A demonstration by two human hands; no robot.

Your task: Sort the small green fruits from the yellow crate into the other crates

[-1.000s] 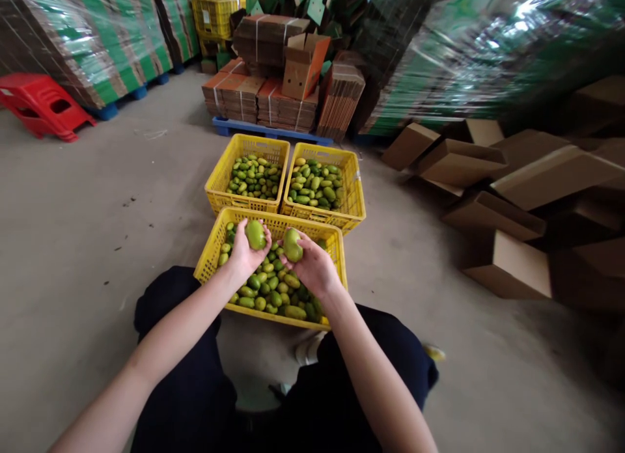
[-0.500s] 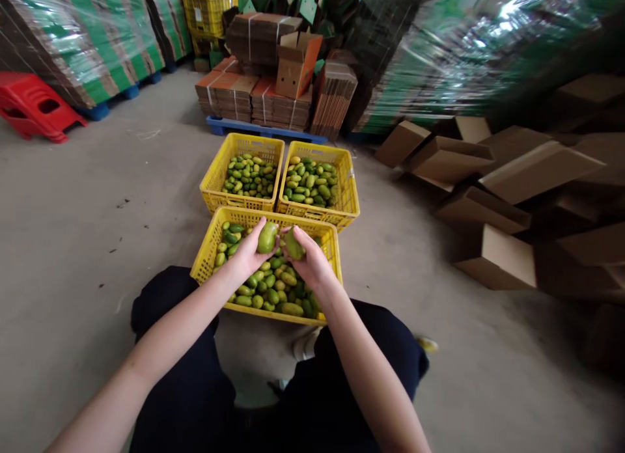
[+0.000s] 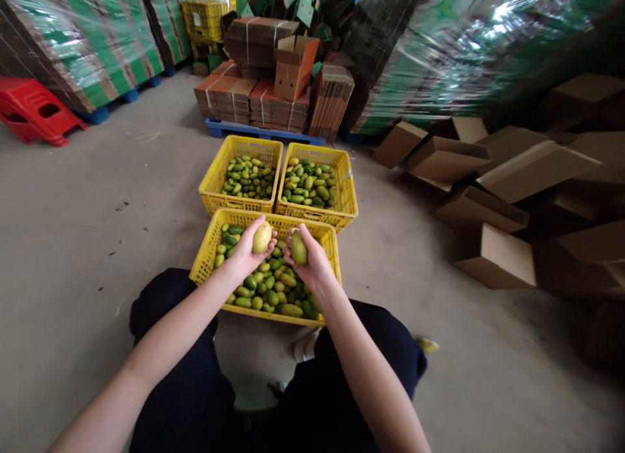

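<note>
Pale fruit [image 3: 262,237] in left hand [image 3: 244,250], green fruit [image 3: 299,248] in right hand [image 3: 316,265], fingers [image 3: 274,235] wrapping each, forearms [image 3: 180,326] angled inward.

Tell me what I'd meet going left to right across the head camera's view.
Red stool, left hand holding a pale yellowish fruit, right hand holding a greener fruit, jumbled brown cardboard boxes.

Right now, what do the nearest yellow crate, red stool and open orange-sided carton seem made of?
Nearest yellow crate: probably molded plastic, satiny, going by its slotted walls. Red stool: likely plastic too, smooth and shiny, with rounded cut-outs. Orange-sided carton: apparently cardboard, matte brown, with raised flaps.
</note>
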